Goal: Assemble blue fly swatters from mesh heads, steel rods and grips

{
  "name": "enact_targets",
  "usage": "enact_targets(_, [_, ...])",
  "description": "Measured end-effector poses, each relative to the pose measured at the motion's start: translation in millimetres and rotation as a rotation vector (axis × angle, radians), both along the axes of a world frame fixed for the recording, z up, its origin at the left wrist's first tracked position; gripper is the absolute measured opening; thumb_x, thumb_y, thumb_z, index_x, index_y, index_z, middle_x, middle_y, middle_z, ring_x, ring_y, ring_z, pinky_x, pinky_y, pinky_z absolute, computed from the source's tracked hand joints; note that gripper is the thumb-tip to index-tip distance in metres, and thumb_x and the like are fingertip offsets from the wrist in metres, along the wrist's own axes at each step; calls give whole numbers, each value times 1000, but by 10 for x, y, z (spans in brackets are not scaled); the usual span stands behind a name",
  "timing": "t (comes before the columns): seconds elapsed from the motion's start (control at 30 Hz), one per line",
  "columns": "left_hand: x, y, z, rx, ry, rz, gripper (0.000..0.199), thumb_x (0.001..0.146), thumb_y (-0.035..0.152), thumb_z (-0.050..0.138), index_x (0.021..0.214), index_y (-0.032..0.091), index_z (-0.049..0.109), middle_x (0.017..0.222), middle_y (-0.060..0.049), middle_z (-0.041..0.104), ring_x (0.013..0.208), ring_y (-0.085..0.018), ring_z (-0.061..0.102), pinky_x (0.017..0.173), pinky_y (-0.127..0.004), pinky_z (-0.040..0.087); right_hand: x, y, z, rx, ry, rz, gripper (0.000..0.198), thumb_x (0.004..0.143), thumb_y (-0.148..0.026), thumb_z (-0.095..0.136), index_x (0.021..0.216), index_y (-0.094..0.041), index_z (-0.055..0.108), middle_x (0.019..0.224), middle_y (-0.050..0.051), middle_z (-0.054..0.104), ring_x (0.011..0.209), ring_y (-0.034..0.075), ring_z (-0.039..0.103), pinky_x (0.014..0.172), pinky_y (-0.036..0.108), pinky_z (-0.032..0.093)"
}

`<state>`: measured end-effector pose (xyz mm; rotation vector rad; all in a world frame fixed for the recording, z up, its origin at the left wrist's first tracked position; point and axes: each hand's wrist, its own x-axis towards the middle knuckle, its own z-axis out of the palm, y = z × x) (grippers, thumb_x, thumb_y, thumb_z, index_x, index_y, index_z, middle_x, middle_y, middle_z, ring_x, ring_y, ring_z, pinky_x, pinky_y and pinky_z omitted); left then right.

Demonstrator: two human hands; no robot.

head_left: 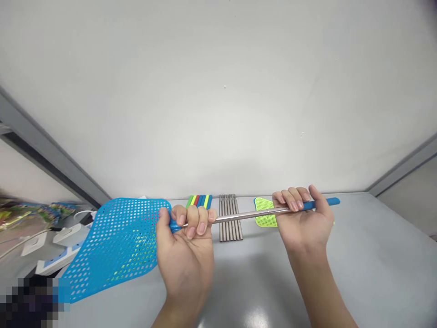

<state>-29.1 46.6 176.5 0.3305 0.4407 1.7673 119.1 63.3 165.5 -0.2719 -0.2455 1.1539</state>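
A fly swatter (118, 243) with a blue perforated head and a metal telescopic rod is held level above the table. My left hand (189, 255), palm up, has its fingers curled round the rod where it meets the blue head. Farther right, my right hand (303, 218) grips the other end, by the blue handle, whose tip sticks out past the thumb. Behind the rod lie several metal tubes (230, 230) side by side. Several coloured handles (200, 200) in green, yellow, red and blue sit to their left, partly covered by my left fingers.
A yellow-green perforated swatter head (265, 214) lies behind my right hand, partly hidden. White power strips (59, 259) with cables and colourful packets (37, 214) are at the left. A pale wall panel (232, 114) rises behind the grey table (375, 264).
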Motion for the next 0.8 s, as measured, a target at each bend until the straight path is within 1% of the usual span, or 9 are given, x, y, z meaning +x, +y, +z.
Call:
enact_targets(0.1, [-26,24,-4,-14,33,5,30,81,32,33,55,18,34,45,6,24,42,-6,32,54,-24,39,84,14,-4,-13,32,9,25,73,-24,44,55,-18,28,48,-7,23,39,5,29,44,21,32])
enact_targets(0.17, [-40,37,-16,-15,58,29,30,81,33,33,55,18,36,47,5,28,45,-7,35,58,-25,40,130,21,1,-10,58,1,25,73,-23,43,54,-18,27,47,-8,22,38,5,28,42,20,32])
enact_targets(0.3, [-55,60,-64,41,112,128,32,80,36,32,54,18,39,52,3,38,51,-9,41,64,-28,40,174,23,15,-2,92,-26,26,73,-20,40,53,-17,24,46,-8,21,36,4,26,39,19,30])
enact_targets(0.4, [-33,84,-122,80,168,210,35,80,34,29,53,18,42,51,3,42,52,-9,43,63,-27,39,178,27,15,-4,125,-16,28,73,-17,40,53,-18,20,45,-8,18,35,4,23,37,18,28])
enact_targets(0.5, [15,111,-202,51,233,260,37,81,33,26,54,18,46,50,2,46,53,-10,46,63,-27,39,181,38,13,-8,158,-38,29,72,-14,39,53,-18,18,44,-8,16,34,4,20,36,18,26])
enact_targets(0.6, [63,124,-271,38,247,291,39,80,35,25,54,18,48,49,1,50,50,-11,47,61,-28,40,178,41,17,12,178,-84,29,72,-12,39,54,-18,17,44,-8,14,34,4,18,35,18,23])
enact_targets(0.7, [87,112,-287,40,252,300,42,79,35,24,50,18,48,47,0,51,48,-12,49,57,-29,40,159,34,22,27,189,-114,29,73,-12,38,54,-18,17,44,-9,14,33,4,16,34,18,22])
enact_targets(0.8, [87,93,-257,40,273,305,45,79,35,22,46,18,48,45,-1,53,47,-12,50,54,-28,41,134,32,21,1,211,-113,29,73,-12,39,55,-18,16,44,-9,13,33,4,16,34,18,22])
